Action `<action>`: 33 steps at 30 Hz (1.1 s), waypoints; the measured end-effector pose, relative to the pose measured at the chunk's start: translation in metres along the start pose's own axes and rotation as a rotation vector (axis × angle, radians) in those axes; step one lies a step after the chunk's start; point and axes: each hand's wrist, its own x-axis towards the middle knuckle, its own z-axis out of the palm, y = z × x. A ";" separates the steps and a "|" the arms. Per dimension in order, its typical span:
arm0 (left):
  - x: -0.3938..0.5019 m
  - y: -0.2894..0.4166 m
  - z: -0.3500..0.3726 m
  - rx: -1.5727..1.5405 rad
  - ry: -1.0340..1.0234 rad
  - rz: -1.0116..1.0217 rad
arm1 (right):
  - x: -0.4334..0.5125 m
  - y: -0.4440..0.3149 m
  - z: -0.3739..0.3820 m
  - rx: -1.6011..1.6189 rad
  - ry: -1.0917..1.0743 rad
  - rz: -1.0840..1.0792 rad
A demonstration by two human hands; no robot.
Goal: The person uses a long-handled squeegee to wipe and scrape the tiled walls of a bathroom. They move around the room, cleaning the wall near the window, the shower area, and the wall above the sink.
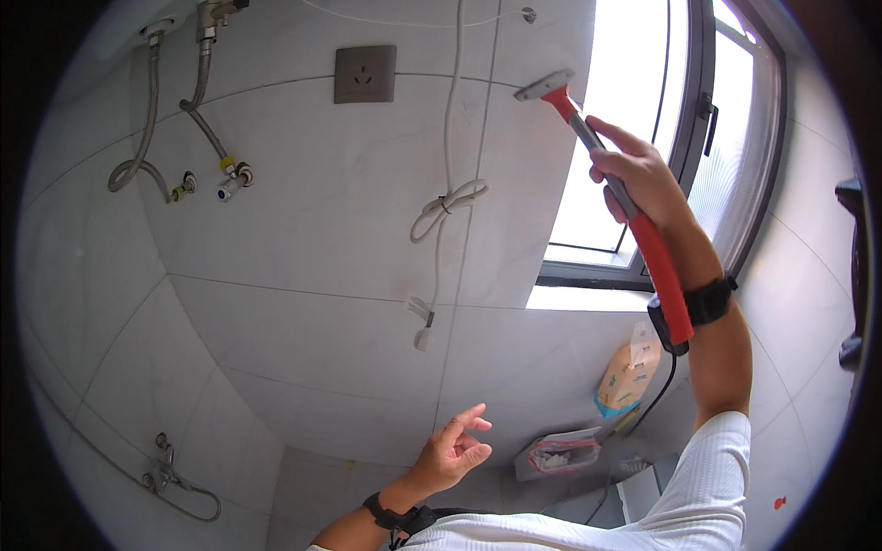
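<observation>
My right hand (641, 179) is raised in front of the window and grips a long-handled scraper (658, 265) by its grey metal shaft. The red grip slants down along my forearm. At the upper end, the scraper's wide blade head (544, 85) lies over the white marbled wall tile (524, 172) beside the window; whether it touches the tile cannot be told. Lower down, my left hand (451, 451) is held in the air with nothing in it, its fingers loosely bent and thumb apart.
A bundled white power cord (448, 200) hangs down the wall near a wall socket (365, 74). Braided hoses (148, 131) and an angle valve (234, 180) are at left. The window frame (696, 138), a hanging tissue pack (628, 375), a lined bin (561, 454) and a shower mixer (164, 475) surround me.
</observation>
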 end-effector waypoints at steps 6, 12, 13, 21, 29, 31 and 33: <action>-0.001 -0.007 0.011 -0.063 -0.012 -0.006 | -0.068 0.085 0.083 0.228 0.179 0.047; -0.023 -0.038 0.003 -0.226 0.064 -0.364 | -0.184 0.179 0.227 0.665 0.038 0.441; -0.029 -0.046 -0.001 -0.233 0.081 -0.412 | -0.197 0.188 0.242 0.682 0.003 0.517; -0.084 -0.094 -0.038 -0.054 0.278 -0.716 | -0.233 0.224 0.302 0.740 -0.195 0.762; -0.079 -0.109 -0.026 0.054 0.406 -0.478 | -0.225 0.220 0.300 0.740 -0.172 0.702; -0.074 -0.108 -0.026 0.087 0.420 -0.439 | -0.219 0.217 0.297 0.725 -0.176 0.658; -0.067 -0.108 -0.030 0.146 0.420 -0.396 | -0.211 0.215 0.293 0.744 -0.164 0.538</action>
